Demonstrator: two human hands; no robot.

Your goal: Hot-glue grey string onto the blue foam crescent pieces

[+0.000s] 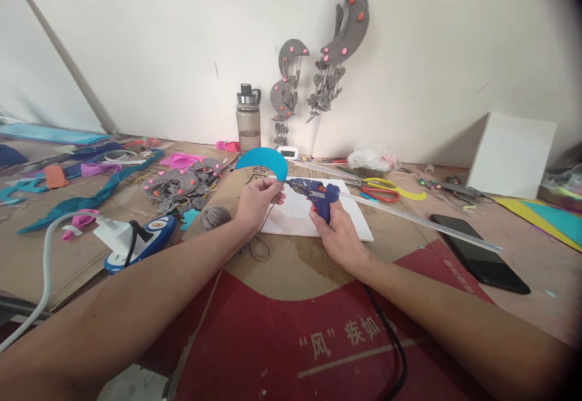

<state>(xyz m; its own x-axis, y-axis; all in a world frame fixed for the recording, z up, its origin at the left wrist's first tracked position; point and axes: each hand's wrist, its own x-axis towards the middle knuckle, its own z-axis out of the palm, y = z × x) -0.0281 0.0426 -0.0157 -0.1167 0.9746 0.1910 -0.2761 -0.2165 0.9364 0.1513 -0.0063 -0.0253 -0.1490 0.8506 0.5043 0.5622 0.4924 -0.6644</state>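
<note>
My left hand (258, 202) pinches a blue crescent-shaped cutout (264, 158) near its lower right end, holding it up over the work surface. In my right hand (339, 231) is a dark blue glue gun (324, 198), its nozzle pointing left and close to the crescent's end by my left fingers. A long clear glue stick (422, 222) sticks out of the gun's back. Under both hands lies a white board (297, 216). Grey yarn hangs below my left hand, and a ball of grey yarn (215, 218) rests just left of that wrist.
A blue-and-white power strip (145, 243) with a white plug is at left, near grey felt pieces (182, 184). Behind stand a water bottle (248, 119) and a small timer (287, 153). Scissors (379, 192) and a black phone (479, 255) lie at right. Grey moon hangings (348, 31) hang on the wall.
</note>
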